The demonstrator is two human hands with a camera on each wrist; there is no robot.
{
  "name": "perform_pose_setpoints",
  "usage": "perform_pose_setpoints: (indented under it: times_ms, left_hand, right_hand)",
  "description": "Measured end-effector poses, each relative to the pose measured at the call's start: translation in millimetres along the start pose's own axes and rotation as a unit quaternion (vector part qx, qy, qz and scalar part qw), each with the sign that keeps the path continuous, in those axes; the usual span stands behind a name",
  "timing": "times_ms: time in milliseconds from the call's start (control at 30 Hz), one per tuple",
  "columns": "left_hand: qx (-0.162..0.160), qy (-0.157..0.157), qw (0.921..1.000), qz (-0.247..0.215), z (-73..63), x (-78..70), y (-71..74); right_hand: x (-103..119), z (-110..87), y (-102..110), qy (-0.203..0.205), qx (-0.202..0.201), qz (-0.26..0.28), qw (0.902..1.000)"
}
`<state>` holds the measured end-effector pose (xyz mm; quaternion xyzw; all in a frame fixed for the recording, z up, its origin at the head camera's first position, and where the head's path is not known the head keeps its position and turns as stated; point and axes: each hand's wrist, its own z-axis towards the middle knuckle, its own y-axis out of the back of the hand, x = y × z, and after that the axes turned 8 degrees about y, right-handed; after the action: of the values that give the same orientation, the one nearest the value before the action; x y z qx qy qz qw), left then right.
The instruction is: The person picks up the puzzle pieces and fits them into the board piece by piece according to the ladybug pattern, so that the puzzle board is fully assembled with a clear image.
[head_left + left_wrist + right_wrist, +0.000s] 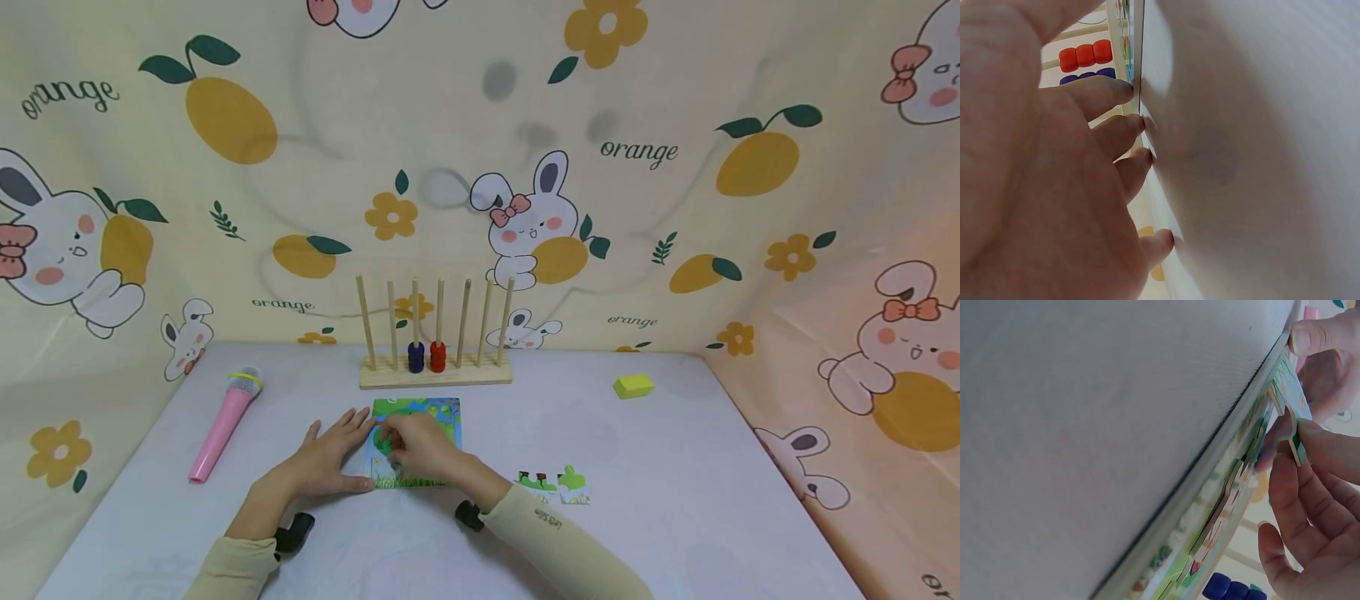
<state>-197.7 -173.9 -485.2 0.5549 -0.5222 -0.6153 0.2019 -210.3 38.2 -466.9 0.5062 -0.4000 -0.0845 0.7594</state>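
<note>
A jigsaw puzzle board (453, 412) with a green and blue picture lies flat on the white table. My left hand (330, 457) rests at the board's left side, its fingers spread; in the left wrist view its fingertips touch down by the board's edge. Over the board, my right hand (427, 450) pinches a puzzle piece (1289, 394) between thumb and fingers. That piece is tilted, one end low at the board's edge near the left thumb. Right of the board lie two loose puzzle pieces, one with dark shapes (537, 481) and one green (573, 486).
Behind the board stands a wooden peg rack (435, 378) with blue beads (416, 357) and red beads (438, 357). A pink toy microphone (225, 425) lies at the left, a yellow block (633, 386) at the right. Patterned cloth (450, 275) hangs behind the table.
</note>
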Motion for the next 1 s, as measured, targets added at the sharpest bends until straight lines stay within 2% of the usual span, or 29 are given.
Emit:
perform_pose_setpoints:
  times_ms: [100,400,700,1000]
  left_hand:
    - [-0.001,0.002,1.0,0.0,-0.4,0.0,0.1]
    - [-0.004,-0.004,1.0,0.0,-1.5,0.3,0.0]
    - [-0.006,-0.004,1.0,0.002,0.7,1.3,-1.6]
    - [-0.008,-0.002,1.0,0.005,-0.1,0.3,-1.2]
  right_hand:
    - [-0.1,0.0,-0.8,-0.003,0.001,0.0,1.0]
    - [3.0,0.4,-0.9,-0.011,0.025,-0.067,0.9973]
    - [4.0,-1.5,-1.1,-0.001,0.036,-0.088,0.9955]
    - [4.2,-1.6,-3.1,-0.026,0.038,-0.058,0.9972]
